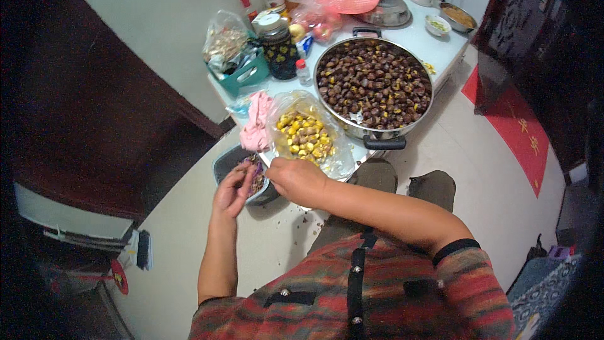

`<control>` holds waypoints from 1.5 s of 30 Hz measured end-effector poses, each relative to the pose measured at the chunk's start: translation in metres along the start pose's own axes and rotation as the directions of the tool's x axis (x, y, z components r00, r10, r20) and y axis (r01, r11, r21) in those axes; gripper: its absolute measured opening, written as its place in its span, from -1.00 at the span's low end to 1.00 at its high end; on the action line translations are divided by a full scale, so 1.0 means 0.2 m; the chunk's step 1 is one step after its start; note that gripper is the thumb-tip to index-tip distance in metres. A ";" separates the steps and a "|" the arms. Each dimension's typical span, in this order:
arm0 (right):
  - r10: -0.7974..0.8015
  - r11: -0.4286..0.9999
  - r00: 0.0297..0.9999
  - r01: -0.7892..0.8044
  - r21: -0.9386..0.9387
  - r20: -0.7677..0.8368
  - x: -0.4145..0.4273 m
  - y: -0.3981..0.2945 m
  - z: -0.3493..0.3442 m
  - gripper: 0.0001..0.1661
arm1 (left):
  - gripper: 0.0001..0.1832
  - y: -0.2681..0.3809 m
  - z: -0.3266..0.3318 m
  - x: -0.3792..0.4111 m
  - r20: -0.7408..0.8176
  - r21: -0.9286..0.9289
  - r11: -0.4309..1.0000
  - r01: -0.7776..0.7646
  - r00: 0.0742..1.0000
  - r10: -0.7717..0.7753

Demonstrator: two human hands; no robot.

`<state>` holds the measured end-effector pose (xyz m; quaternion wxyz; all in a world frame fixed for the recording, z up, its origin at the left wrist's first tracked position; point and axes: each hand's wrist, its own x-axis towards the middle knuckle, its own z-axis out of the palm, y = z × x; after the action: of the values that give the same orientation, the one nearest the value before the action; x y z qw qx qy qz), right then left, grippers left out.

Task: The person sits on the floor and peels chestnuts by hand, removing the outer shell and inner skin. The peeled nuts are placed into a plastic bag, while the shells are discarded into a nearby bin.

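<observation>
My left hand [233, 190] is over a grey-blue bin [218, 165] that holds brown shells and something purple. Its palm is turned up and the fingers are bent; whether a small thing sits at the fingertips is unclear. Beside it, at the table corner, my right hand [298, 180] is curled with its back to me, so whatever its fingers may hold is hidden. Just beyond lies a clear plastic bag [342, 160] spread open, with peeled yellow chestnuts [304, 137] in it. A large steel pot [347, 125] full of dark brown chestnuts [375, 82] stands to its right.
A pink cloth [257, 125] lies left of the bag. Behind are a green basket [245, 78], a dark-filled jar [279, 52], a red-capped bottle [302, 73], a pot lid [387, 9] and a pink colander [347, 0]. Shell bits [304, 221] are scattered on the floor.
</observation>
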<state>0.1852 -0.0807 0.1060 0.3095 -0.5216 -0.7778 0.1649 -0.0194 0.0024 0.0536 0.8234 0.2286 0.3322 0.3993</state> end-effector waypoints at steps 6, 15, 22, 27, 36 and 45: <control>0.043 0.977 0.998 -0.034 0.211 -0.040 -0.07 0.12 -0.09 -0.83 | -0.51 0.14 -0.23 0.15 -0.381 0.696 0.717 -0.033 0.830 0.408; 0.541 0.257 0.820 -0.372 0.892 0.186 -0.20 0.33 -0.29 -0.76 | -0.63 -0.03 0.44 0.19 -0.008 0.463 0.880 -0.109 0.992 0.127; 0.611 0.188 0.789 -0.215 0.958 0.057 -0.29 0.46 -0.47 -0.74 | -0.43 -0.28 0.97 0.25 0.311 0.035 0.951 0.307 0.901 -0.303; 0.621 0.396 0.772 -0.159 0.904 -0.137 -0.37 0.57 -0.57 -0.69 | -0.38 -0.40 1.10 0.35 0.340 -0.013 0.927 0.375 0.873 -0.349; 0.321 0.921 0.820 -0.155 0.357 -0.474 -0.43 0.79 -0.64 -0.56 | -0.41 -0.57 1.32 0.50 0.240 0.314 0.922 0.225 0.921 -0.306; 0.581 0.250 0.803 -0.024 0.968 -0.131 -0.53 1.08 -0.69 -0.68 | -0.46 -0.69 1.46 0.64 0.198 0.435 0.884 0.172 0.939 -0.280</control>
<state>0.4566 -0.0994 0.0532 0.6890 -0.4097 -0.3112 0.5105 0.3229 -0.0048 0.1162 0.8337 0.4054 0.3244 0.1882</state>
